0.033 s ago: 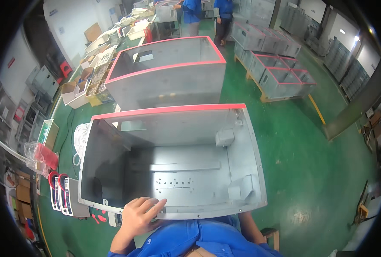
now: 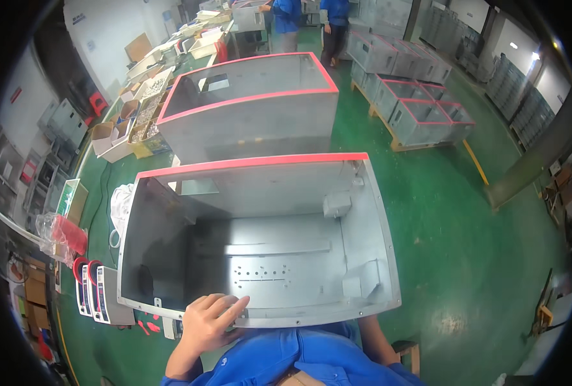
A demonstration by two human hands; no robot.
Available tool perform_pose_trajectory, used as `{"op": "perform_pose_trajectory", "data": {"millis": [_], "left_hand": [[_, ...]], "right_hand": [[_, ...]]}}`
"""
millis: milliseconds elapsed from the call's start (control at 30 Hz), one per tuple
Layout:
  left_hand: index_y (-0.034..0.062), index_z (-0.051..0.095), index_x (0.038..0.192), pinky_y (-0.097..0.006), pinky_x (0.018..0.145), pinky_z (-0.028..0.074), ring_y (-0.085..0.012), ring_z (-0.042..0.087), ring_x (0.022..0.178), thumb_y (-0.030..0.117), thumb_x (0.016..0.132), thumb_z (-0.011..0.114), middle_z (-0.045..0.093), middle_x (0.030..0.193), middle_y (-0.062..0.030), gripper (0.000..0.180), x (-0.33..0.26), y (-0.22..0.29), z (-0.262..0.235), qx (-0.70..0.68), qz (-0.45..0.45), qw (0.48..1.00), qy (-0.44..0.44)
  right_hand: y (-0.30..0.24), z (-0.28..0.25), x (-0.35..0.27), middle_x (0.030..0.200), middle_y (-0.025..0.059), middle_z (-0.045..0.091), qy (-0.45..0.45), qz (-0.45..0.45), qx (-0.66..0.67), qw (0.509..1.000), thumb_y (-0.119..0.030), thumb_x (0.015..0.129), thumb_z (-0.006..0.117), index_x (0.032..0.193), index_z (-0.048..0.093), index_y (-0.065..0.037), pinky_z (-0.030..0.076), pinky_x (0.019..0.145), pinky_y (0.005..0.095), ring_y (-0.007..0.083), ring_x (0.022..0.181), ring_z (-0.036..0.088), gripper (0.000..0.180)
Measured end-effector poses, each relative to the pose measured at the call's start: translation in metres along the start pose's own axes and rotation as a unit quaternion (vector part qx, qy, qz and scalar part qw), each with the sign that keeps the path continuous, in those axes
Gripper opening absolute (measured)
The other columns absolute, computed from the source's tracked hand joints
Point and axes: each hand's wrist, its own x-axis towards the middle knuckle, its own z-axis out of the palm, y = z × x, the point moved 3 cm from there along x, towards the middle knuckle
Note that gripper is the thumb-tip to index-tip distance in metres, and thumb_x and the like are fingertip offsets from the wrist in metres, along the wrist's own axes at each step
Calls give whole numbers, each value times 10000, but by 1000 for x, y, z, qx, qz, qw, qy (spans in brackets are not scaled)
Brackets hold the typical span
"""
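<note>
A large open grey metal cabinet lies in front of me with its open side up. Its far edge carries a red strip. My left hand is closed over the near rim, left of the middle, fingers on top and thumb low on the outside. From the right, my right forearm goes in under the near edge; the cabinet hides that hand and its fingers. Inside are a cluster of punched holes and two small box-shaped brackets, one near the far right corner.
A second red-edged metal cabinet stands just beyond. Boxes of small parts line the left. White devices with red rings stand near left. Cabinets on a pallet are at far right, near a pillar. Two people in blue work behind.
</note>
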Motion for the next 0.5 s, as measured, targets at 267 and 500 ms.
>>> {"op": "perform_pose_trajectory", "data": {"millis": [267, 500], "left_hand": [[104, 597, 1006, -287, 543, 446, -182, 567, 649, 298, 574, 747, 578, 764, -16, 496, 9, 5, 5, 43, -25, 998, 38], [110, 589, 1046, -294, 555, 449, -191, 565, 658, 352, 590, 717, 591, 798, -32, 532, 1, 12, 7, 70, -30, 996, 39]], "right_hand": [[-40, 100, 4, 1237, 78, 409, 43, -53, -130, 989, -237, 877, 456, 1253, 345, -8, 327, 975, 369, 212, 1154, 393, 455], [-50, 110, -5, 1174, 83, 447, -3, -74, -156, 985, -242, 869, 470, 1217, 385, -11, 364, 926, 351, 203, 1100, 437, 427]]}}
